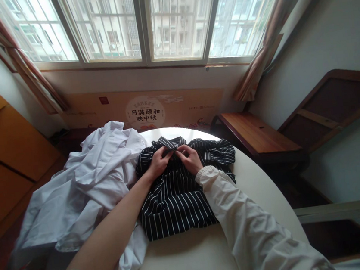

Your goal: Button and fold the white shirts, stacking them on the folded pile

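A black shirt with white stripes [179, 213] lies bunched on the round white table [181, 260]. Both hands meet at its collar [168, 142], near the far side of the table. My left hand [159, 162] pinches the cloth just below the collar from the left. From the right, my right hand [189, 157] has its thumb and fingers closed on the same spot. Whatever small part lies between the fingertips, such as a button, is too small to make out. One striped sleeve [217, 152] is crumpled to the right of the hands.
A heap of white cloth [103, 174] covers the table's left side and hangs over its edge. Beyond the table stand a printed box panel [189, 103] and barred windows [109, 26]. A wooden desk [257, 132] is at the right, wooden cabinets [8, 146] at the left.
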`<state>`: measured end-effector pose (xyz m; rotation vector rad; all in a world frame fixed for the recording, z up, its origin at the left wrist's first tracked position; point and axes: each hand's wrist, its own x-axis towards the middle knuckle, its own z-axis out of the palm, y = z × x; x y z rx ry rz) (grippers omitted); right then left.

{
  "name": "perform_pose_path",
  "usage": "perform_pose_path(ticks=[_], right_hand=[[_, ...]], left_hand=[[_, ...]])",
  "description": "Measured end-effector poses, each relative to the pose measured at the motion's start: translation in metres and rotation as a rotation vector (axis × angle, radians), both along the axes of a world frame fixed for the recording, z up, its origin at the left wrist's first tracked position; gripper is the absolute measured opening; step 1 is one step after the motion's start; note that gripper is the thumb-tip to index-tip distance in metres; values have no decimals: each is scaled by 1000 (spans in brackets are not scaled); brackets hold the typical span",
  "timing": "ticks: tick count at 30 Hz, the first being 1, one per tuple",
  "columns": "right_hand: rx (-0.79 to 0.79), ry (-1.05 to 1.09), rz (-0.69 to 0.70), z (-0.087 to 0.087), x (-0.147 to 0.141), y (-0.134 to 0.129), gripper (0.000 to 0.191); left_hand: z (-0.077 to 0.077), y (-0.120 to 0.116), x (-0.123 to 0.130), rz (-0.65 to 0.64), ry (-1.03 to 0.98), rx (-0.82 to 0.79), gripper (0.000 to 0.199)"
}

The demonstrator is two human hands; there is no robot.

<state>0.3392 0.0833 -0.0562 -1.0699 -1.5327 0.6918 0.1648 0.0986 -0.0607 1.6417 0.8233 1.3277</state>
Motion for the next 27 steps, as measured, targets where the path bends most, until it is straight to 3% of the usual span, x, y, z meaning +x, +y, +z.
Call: perform_pose_path(ticks=[4, 11, 19, 27], right_hand=[[-21, 9, 1, 3, 0, -3, 28], [-191, 156, 111, 2, 4, 3, 31], [-178, 223, 95, -1, 2, 5, 26], [-148, 179, 54, -5, 2, 7, 43]], left_hand=[[-1, 0, 0, -10, 17, 22, 30], [-3, -2, 0, 50, 90, 122, 24], [-1, -8, 2, 33, 94, 109, 27], [-2, -8, 1, 93, 125, 109, 26]])
